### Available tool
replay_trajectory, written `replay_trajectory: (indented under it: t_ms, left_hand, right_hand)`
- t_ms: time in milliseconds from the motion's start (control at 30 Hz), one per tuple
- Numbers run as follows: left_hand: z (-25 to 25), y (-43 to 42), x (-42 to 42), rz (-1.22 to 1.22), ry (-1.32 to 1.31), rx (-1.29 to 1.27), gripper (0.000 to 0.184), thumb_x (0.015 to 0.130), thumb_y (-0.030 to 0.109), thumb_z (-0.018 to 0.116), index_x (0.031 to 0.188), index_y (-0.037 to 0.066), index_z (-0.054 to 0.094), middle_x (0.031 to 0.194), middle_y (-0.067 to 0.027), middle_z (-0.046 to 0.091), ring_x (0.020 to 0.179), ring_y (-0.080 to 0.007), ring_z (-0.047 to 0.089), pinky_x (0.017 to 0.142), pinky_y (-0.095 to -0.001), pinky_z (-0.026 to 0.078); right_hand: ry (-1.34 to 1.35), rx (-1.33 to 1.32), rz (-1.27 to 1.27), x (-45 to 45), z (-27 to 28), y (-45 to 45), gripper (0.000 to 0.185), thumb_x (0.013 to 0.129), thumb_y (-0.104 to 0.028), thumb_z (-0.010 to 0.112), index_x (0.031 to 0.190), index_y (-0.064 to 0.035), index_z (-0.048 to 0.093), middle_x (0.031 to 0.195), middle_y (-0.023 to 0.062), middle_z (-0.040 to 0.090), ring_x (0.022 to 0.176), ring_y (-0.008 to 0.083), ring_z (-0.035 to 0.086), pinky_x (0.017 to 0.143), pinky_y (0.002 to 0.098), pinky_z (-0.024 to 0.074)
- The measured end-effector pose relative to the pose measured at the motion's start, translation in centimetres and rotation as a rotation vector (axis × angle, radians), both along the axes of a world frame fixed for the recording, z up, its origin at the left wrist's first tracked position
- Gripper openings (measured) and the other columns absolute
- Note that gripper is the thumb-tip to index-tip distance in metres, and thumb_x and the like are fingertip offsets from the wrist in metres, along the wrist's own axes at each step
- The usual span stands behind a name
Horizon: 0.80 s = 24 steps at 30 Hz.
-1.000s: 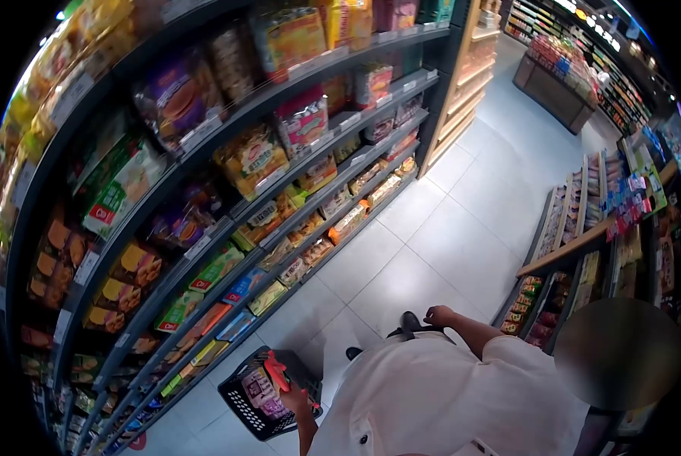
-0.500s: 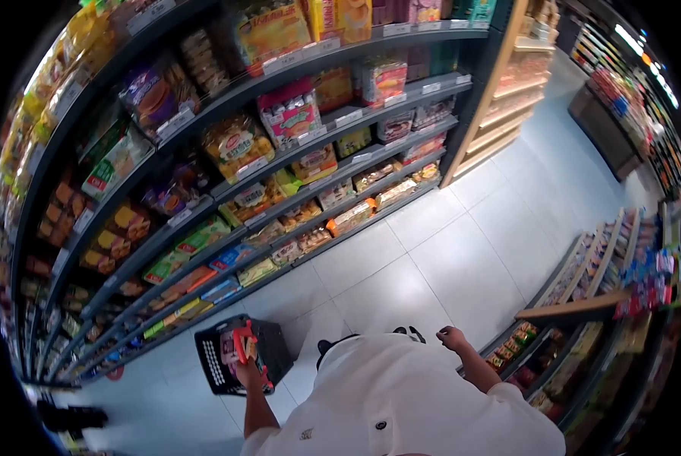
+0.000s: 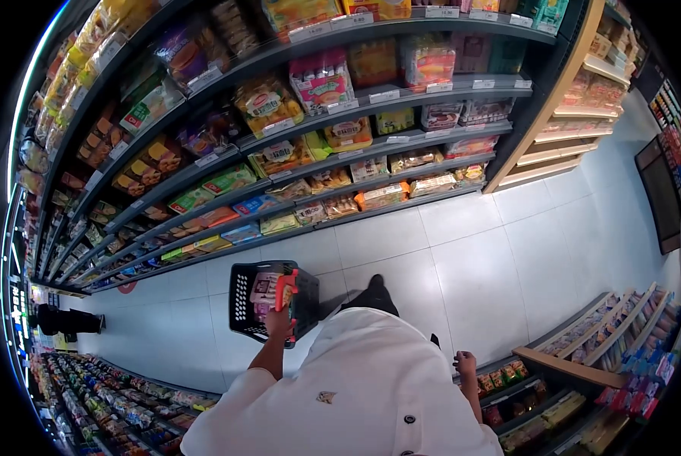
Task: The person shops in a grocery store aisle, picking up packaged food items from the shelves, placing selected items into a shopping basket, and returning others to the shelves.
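Observation:
A black plastic shopping basket (image 3: 307, 304) hangs at my left side above the floor. My left hand (image 3: 277, 324) is closed around its red handle (image 3: 285, 290). Inside the basket lie pink and purple packaged goods (image 3: 264, 291), partly covered by the handle. My right hand (image 3: 464, 362) hangs low on my other side with its fingers curled in and nothing visible in them. Nearest to it is the low shelf with small snack packs (image 3: 504, 375); I see no contact with them.
A long shelf unit (image 3: 390, 94) of packaged snacks and cakes runs along the left and front, ending at a wooden rack (image 3: 560, 114). Lower racks (image 3: 576, 365) stand close on the right. Pale tiled floor (image 3: 462, 258) stretches between. A person in dark clothes (image 3: 67, 321) is far left.
My view has turned and shifted, so the shelves and basket appear farther right. One foot now shows stepping forward. My left hand still holds the basket, and my right hand has swung lower.

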<state>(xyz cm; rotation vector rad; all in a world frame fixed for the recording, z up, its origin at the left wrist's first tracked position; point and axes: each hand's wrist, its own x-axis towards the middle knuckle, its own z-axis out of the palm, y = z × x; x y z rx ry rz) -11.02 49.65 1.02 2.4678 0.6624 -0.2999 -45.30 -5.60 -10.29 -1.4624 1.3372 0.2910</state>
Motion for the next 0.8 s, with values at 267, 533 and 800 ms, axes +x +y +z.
replay_trajectory:
  t_ms: [267, 533, 800]
  left_hand:
    - [-3.9, -8.0, 2.5, -0.022, -0.043, 0.143, 0.047, 0.092, 0.048, 0.063, 0.098, 0.004, 0.077, 0.091, -0.0248, 0.074, 0.088, -0.0448, 0.072, 0.073, -0.0526, 0.056]
    - [-2.9, -14.5, 9.4, 0.282, -0.011, 0.075, 0.043, 0.091, 0.042, 0.067, 0.084, 0.000, 0.074, 0.077, -0.0199, 0.073, 0.072, -0.0368, 0.073, 0.060, -0.0465, 0.055]
    - [-2.1, -18.0, 14.2, 0.517, 0.008, -0.140, 0.041, 0.089, 0.038, 0.069, 0.089, -0.003, 0.073, 0.082, -0.0162, 0.073, 0.071, -0.0312, 0.071, 0.064, -0.0412, 0.055]
  right_hand:
    - [-0.109, -0.015, 0.059, 4.1, 3.9, 2.3, 0.031, 0.098, -0.026, 0.067, 0.112, 0.0012, 0.066, 0.095, 0.0114, 0.074, 0.071, 0.0195, 0.071, 0.057, 0.0296, 0.0521]
    - [-0.069, -0.010, -0.185, 2.3, 1.6, -7.0, 0.036, 0.099, -0.028, 0.066, 0.119, 0.0012, 0.062, 0.097, 0.0128, 0.073, 0.074, 0.0213, 0.072, 0.057, 0.0315, 0.0523]
    - [-0.020, -0.029, -0.152, 7.8, 4.4, -17.8, 0.032, 0.100, -0.025, 0.066, 0.118, 0.0009, 0.064, 0.100, 0.0122, 0.073, 0.080, 0.0215, 0.071, 0.066, 0.0336, 0.0550]
